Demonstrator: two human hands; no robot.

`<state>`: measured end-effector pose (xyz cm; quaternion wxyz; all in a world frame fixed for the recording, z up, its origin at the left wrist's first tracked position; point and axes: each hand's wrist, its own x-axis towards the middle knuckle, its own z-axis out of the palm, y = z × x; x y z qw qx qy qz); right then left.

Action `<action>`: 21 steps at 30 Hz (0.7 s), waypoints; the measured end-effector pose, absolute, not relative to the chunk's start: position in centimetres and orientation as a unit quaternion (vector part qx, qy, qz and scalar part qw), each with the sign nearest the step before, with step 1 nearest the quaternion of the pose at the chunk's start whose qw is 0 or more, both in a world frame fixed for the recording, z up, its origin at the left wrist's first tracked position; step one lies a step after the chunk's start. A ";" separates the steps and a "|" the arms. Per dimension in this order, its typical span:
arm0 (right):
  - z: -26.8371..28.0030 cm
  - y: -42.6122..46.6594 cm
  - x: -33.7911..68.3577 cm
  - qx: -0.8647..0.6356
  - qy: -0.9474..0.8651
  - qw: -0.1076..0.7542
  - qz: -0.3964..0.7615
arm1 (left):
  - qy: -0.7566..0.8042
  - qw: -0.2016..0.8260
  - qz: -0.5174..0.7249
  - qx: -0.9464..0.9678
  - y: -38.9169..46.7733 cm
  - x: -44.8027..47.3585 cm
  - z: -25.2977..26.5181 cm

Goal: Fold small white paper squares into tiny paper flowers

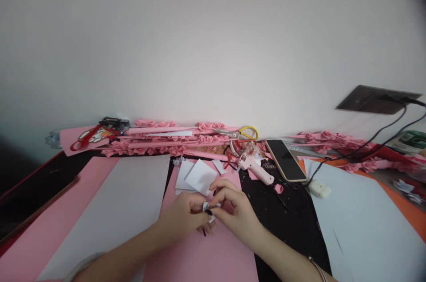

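Observation:
Both hands meet above a pink paper sheet (199,257). Between their fingertips is a small folded white paper piece (206,206), mostly hidden by the fingers. My left hand (184,213) pinches it from the left, thumb on top. From the right, my right hand (234,211) grips it with thumb and forefinger. Just beyond the hands lie several white paper squares (200,176), overlapping on the pink sheet. A pink glue gun (255,168) rests to the right of the squares, its nozzle pointing left.
Pink paper flowers (146,148) on stems line the wall. Among them are yellow-handled scissors (248,132) and red-handled scissors (84,138). A phone (285,160) and a white case (320,188) lie right. Cables run from a wall socket (361,99). Large white sheets (362,224) flank the work.

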<state>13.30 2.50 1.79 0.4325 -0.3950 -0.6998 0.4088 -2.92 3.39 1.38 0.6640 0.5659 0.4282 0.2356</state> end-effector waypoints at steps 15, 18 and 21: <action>1.3 2.7 13.5 -0.396 -0.696 0.440 0.406 | 0.400 0.672 0.240 0.575 3.6 -3.1 0.5; 1.6 2.7 13.8 -0.389 -0.702 0.440 0.403 | 0.415 0.676 0.242 0.559 3.7 -3.2 0.5; 1.9 2.7 14.0 -0.360 -0.706 0.444 0.418 | 0.420 0.686 0.247 0.540 3.7 -3.3 0.4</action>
